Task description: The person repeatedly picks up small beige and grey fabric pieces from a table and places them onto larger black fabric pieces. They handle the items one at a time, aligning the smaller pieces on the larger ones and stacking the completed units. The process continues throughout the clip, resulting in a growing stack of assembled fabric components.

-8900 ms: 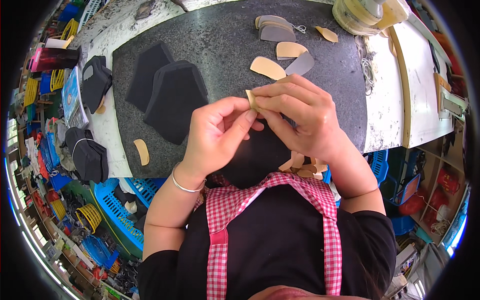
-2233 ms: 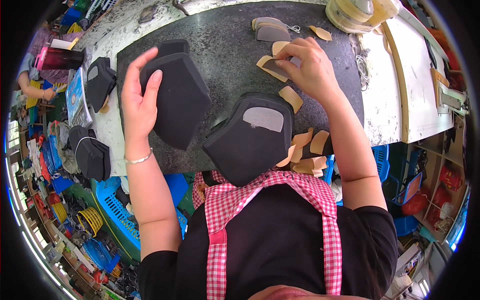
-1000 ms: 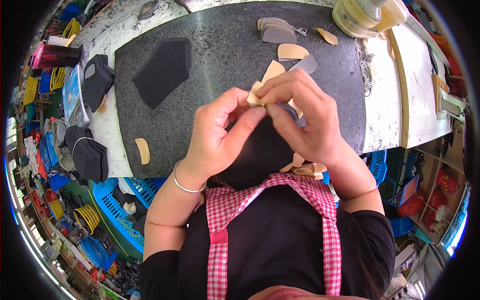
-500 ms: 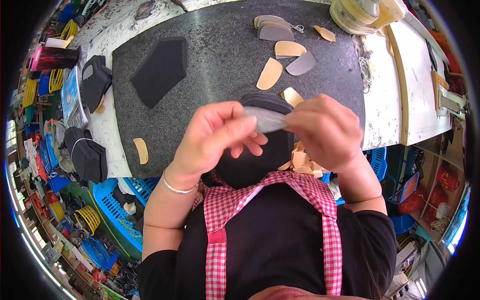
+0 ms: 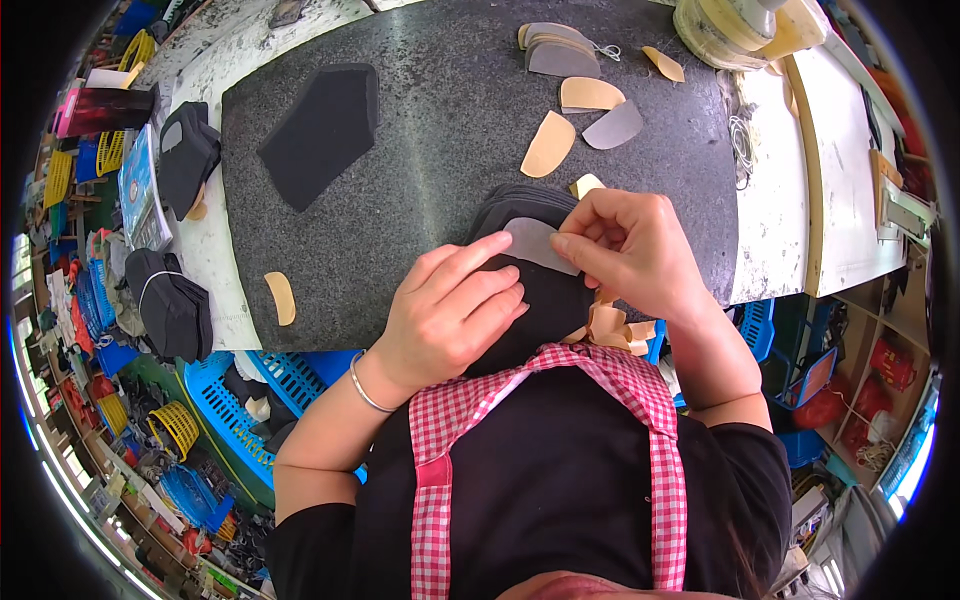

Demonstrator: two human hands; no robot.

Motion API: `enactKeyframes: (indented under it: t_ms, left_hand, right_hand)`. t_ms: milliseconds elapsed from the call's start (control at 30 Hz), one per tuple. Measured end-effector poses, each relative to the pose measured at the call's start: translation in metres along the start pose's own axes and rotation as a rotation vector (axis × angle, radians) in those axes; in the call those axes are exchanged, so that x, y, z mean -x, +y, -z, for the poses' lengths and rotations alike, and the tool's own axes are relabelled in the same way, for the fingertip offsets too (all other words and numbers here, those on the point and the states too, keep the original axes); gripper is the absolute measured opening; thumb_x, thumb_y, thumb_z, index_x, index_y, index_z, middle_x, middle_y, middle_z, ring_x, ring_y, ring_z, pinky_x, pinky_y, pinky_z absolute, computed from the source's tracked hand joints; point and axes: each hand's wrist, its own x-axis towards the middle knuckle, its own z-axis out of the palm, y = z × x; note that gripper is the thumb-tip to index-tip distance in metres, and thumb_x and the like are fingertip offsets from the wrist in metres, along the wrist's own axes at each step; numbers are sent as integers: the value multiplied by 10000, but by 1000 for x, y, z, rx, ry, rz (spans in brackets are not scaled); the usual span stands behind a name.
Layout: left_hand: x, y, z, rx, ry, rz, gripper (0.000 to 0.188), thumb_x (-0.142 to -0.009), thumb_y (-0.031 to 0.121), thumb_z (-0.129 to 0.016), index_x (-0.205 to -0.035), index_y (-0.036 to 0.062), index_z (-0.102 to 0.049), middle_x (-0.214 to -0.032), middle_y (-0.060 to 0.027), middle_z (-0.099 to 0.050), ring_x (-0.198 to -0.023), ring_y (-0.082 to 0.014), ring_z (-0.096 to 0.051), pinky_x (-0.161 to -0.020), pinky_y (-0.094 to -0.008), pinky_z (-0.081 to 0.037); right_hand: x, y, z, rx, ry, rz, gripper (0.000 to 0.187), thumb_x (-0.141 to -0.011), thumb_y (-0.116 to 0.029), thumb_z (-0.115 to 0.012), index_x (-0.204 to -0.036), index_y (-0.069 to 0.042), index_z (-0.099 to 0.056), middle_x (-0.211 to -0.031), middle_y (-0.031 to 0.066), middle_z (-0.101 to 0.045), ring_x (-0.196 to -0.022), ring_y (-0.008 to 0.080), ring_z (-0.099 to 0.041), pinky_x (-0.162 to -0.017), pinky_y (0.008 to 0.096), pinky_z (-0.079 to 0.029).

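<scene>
A grey half-moon patch (image 5: 535,243) lies flat on a stack of black fabric pieces (image 5: 530,203) at the table's near edge. My right hand (image 5: 630,245) pinches the patch's right end between thumb and forefinger. My left hand (image 5: 450,305) has its fingers stretched out over the stack, the forefinger's tip touching the patch's left end. Beside the stack, several tan curved pieces (image 5: 608,328) are heaped close to my apron, and another tan piece (image 5: 586,185) shows partly behind my right hand.
Farther back on the dark slab (image 5: 420,120) lie loose tan half-moons (image 5: 548,145), a grey half-moon (image 5: 612,126) and a small pile of patches (image 5: 562,55). A black fabric stack (image 5: 322,135) is at left, a tied black bundle (image 5: 168,305) beyond it. A yellowish tub (image 5: 725,35) stands far right.
The grey patch has come down from the air between my hands onto the black stack. My left hand has let go of its end and spread its fingers; my right hand still pinches it.
</scene>
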Motion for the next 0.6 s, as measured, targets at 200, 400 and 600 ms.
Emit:
enactKeyframes:
  t_ms: [200,400,600]
  left_hand:
    - [-6,1,6,14,-125,54,252,-746,119,-882,-959,84,-753,-1009,-32,-725,-1169,-253,-709,-900,-415,-503]
    - [-39,-53,43,112,53,246,220,-853,108,-816,-1065,72,-773,-1051,-87,-746,-1029,-296,-701,-965,-409,-520]
    - [-22,-209,59,-435,31,967,696,-825,610,-841,-1256,97,-654,-1360,-161,-582,-1299,-400,-525,-1068,-538,-441]
  right_hand:
    - [-9,3,-9,821,152,437,337,-855,-248,-882,-950,-3,-671,-616,156,-668,-552,368,-707,-547,449,-580]
    - [-54,-6,30,923,317,804,323,-794,-225,-871,-1061,-115,-726,-974,64,-701,-973,285,-689,-797,411,-593]
    - [-101,5,30,939,52,762,328,-735,-175,-884,-1016,-148,-717,-1156,15,-627,-1209,260,-539,-1033,410,-481]
